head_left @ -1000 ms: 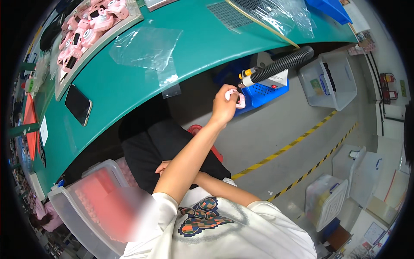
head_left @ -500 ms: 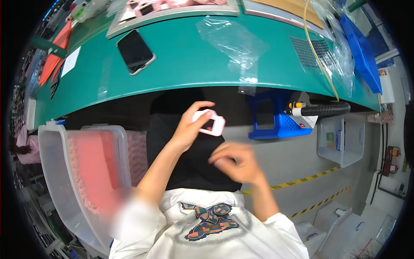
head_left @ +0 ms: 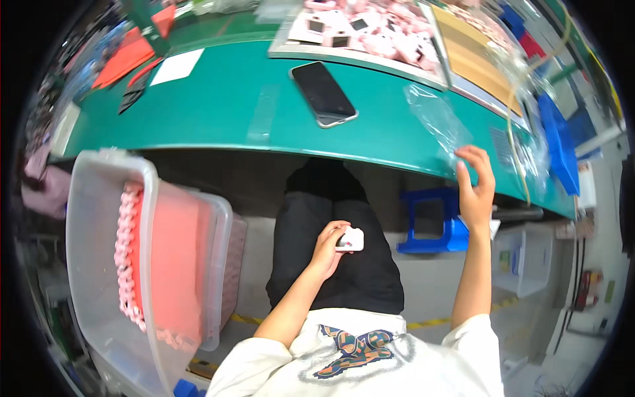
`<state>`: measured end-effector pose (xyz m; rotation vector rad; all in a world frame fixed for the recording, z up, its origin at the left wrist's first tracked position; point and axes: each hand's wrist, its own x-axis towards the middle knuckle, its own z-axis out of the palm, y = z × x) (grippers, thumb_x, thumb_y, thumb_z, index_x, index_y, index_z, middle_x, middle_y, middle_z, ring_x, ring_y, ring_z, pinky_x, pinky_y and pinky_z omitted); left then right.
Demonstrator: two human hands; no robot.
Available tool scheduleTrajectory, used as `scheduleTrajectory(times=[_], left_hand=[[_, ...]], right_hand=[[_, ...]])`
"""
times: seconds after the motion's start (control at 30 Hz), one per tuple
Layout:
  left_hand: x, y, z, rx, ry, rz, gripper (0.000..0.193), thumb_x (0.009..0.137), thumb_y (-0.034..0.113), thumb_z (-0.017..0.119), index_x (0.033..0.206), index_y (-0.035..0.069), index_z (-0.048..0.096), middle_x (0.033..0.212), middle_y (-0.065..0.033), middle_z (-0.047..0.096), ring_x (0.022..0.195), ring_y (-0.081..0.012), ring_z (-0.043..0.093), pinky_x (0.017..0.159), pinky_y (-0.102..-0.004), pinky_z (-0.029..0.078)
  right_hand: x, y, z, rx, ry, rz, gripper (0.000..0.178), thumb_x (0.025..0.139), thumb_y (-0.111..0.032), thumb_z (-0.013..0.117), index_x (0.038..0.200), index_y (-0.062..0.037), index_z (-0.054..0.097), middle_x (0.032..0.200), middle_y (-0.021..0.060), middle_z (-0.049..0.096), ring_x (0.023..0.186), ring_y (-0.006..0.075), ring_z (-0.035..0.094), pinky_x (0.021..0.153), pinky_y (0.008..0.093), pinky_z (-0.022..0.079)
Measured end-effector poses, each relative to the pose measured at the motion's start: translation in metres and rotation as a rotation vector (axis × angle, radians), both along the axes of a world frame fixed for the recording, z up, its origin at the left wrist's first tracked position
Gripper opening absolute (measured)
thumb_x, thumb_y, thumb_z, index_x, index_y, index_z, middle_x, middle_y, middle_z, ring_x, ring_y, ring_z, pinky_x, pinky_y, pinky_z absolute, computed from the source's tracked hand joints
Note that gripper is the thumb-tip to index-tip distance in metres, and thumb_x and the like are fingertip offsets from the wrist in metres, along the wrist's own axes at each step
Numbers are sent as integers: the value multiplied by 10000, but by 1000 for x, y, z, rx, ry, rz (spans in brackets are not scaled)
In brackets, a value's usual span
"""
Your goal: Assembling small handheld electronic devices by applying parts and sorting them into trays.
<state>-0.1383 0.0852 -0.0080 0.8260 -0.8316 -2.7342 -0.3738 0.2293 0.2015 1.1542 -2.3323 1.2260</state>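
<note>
My left hand (head_left: 327, 250) rests over my lap, its fingers closed on a small pale pink plastic casing (head_left: 356, 239) with a dark window. Part of the casing is hidden by the fingers. Out at the table's front edge, my right hand (head_left: 477, 188) is raised with thumb and fingers apart. Its fingertips are next to the lower end of a clear plastic bag (head_left: 433, 119); I cannot tell if they touch it. Nothing shows between those fingers.
A phone (head_left: 324, 94) lies on the green table (head_left: 218, 112). Behind it, a tray (head_left: 357, 58) holds several pink casings. At my left stands a clear bin (head_left: 109, 264) with pink parts and a red-pink sheet (head_left: 177, 255). A blue stool (head_left: 430, 246) is under the table.
My right hand has moved from near my lap out to the table edge by the plastic bag. My left hand has lowered toward my lap with the casing. The view has turned left.
</note>
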Motion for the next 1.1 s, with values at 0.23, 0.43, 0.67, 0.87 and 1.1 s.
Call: scheduleTrajectory(times=[0.23, 0.43, 0.67, 0.87, 1.1], left_hand=[[3, -14, -11, 33, 42, 22, 268, 1024, 225, 524, 1215, 45, 578, 1106, -145, 612, 904, -231, 604, 689, -320, 504], [-6, -15, -12, 32, 19, 58, 274, 1020, 248, 526, 1222, 69, 568, 1104, -146, 612, 885, -237, 603, 669, -314, 484], [-18, -3, -14, -12, 1, 28, 274, 1015, 275, 531, 1212, 89, 574, 1101, -130, 613, 873, -224, 599, 656, -294, 464], [-22, 4, -16, -62, -33, 8, 283, 1012, 289, 537, 1211, 92, 576, 1094, -123, 620, 865, -215, 607, 636, -288, 466], [-21, 8, -12, -68, -60, 24, 292, 1007, 299, 544, 1210, 94, 584, 1075, -115, 630, 856, -210, 620, 628, -284, 475]], right_hand=[[-98, 45, -42, 169, 230, -420, 330, 893, -128, 622, 1203, -16, 648, 1248, 159, 645, 1155, 353, 589, 1009, 426, 454], [-138, 80, -55, 396, 253, -604, 369, 922, -208, 600, 1223, 1, 639, 1264, 161, 646, 1205, 347, 571, 1028, 429, 448], [-124, 81, -54, 470, 160, -570, 419, 933, -291, 600, 1225, 3, 661, 1308, 167, 636, 1258, 351, 546, 1060, 413, 428], [-81, 75, -22, 429, -86, -236, 448, 940, -282, 620, 1299, -16, 650, 1436, 163, 567, 1389, 342, 460, 1135, 423, 377], [-62, 93, -32, 387, 69, -222, 427, 915, -243, 626, 1282, -28, 660, 1437, 139, 568, 1371, 340, 477, 1142, 424, 368]])
